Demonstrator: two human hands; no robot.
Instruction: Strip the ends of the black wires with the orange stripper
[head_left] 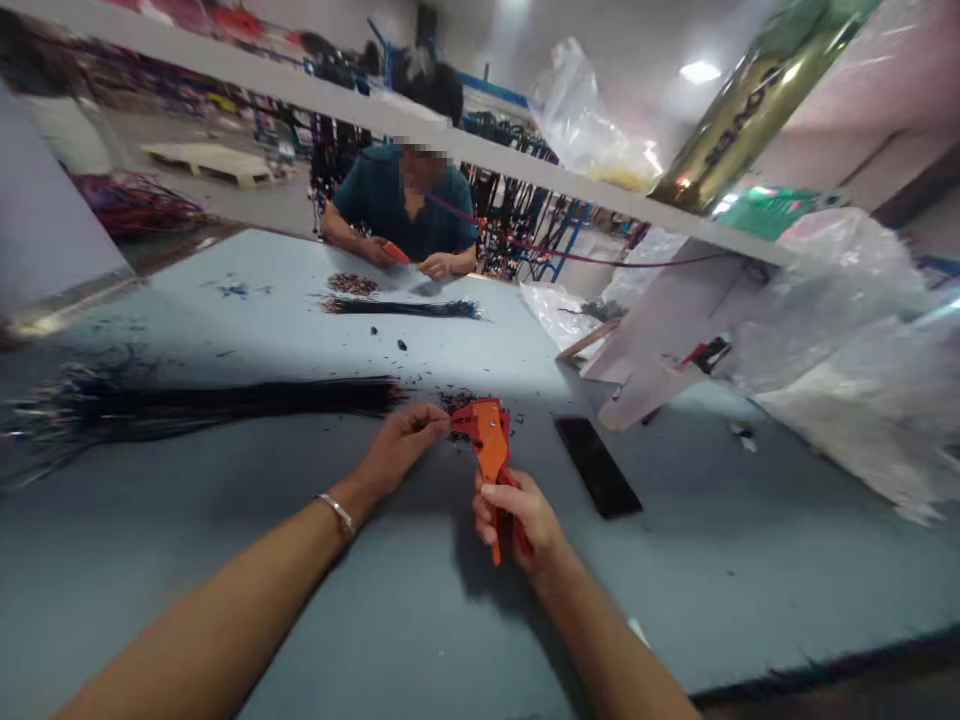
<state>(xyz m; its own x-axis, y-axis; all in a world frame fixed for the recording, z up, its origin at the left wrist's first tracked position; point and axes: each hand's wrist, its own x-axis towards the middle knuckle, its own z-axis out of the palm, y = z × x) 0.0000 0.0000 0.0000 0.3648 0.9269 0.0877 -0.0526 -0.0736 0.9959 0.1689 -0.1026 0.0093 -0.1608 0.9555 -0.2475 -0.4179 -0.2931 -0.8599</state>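
Note:
My right hand (525,515) is wrapped round the handles of an orange and red wire stripper (491,440), held upright with its head away from me. At the left side of the stripper's jaws, my left hand (409,440) pinches thumb and finger together on what looks like a thin wire, hardly visible between the fingertips. Left of this hand lies a long bundle of black wires (255,398), its far-left ends fanned out. Small dark clippings (457,403) are scattered on the table behind the stripper's head.
A black phone (598,467) lies on the blue-grey table (360,620) to the right. Across it, a co-worker (412,210) holds a red-orange tool (396,253) beside another wire bundle (405,309) and a copper-coloured pile (352,284). Plastic bags (847,350) crowd the right side; a white beam (510,160) crosses above.

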